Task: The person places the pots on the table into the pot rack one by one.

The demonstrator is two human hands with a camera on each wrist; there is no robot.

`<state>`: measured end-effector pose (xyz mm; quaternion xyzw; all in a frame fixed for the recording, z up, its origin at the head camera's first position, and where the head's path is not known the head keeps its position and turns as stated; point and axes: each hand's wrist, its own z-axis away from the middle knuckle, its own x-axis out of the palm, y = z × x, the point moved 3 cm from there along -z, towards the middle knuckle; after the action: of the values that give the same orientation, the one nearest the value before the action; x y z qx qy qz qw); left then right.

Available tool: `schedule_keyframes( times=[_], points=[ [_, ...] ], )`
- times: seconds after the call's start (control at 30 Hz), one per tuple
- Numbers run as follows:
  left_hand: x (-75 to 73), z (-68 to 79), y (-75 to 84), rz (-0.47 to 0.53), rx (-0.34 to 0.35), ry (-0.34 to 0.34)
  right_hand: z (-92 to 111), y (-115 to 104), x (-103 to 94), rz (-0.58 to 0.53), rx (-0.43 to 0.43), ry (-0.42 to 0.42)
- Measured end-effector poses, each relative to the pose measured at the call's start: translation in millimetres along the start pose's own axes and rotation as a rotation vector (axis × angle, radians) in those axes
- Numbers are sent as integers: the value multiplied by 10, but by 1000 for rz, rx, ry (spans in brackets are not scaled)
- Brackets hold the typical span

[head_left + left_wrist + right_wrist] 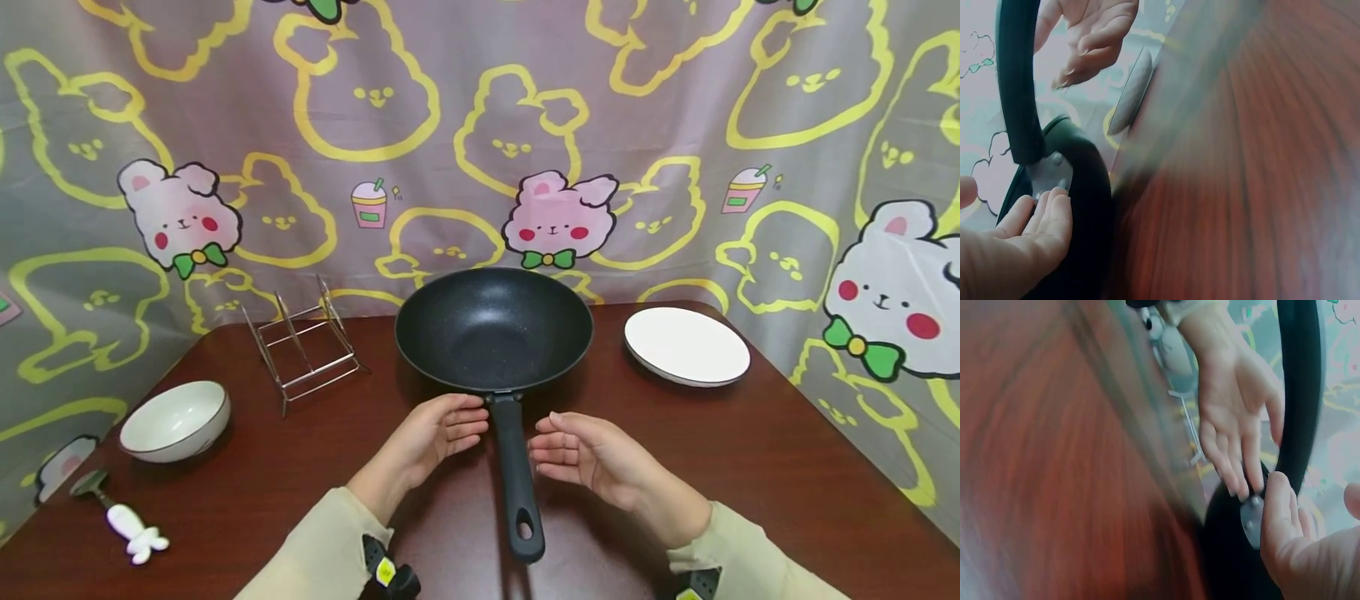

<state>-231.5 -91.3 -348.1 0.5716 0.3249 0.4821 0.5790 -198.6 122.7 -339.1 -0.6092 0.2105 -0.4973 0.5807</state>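
A black wok (491, 333) stands at the middle of the table, its long black handle (517, 479) pointing towards me. My left hand (442, 429) is at the left of the handle's base, fingers loosely extended. In the left wrist view its fingertips lie over the riveted metal bracket (1052, 174); whether they touch it I cannot tell. To the right of the handle, my right hand (600, 458) is held apart from it, palm turned inward and fingers relaxed. Neither hand grips anything.
A white plate (686, 346) lies at the back right of the brown table (750, 500). On the left are a wire rack (303, 346), a white bowl (176, 421) and a metal utensil with a white figure-shaped handle (123, 521). A patterned curtain (450, 100) hangs behind.
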Motion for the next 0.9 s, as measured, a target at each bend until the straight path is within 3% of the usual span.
schedule_keyframes(
  times=[0.33,0.9],
  points=[
    [231,-96,-82,66,-15,-2,-41,159,236,-2,28,-72],
    [447,-184,-134,227,18,-15,-44,191,429,-179,57,-129]
  ],
)
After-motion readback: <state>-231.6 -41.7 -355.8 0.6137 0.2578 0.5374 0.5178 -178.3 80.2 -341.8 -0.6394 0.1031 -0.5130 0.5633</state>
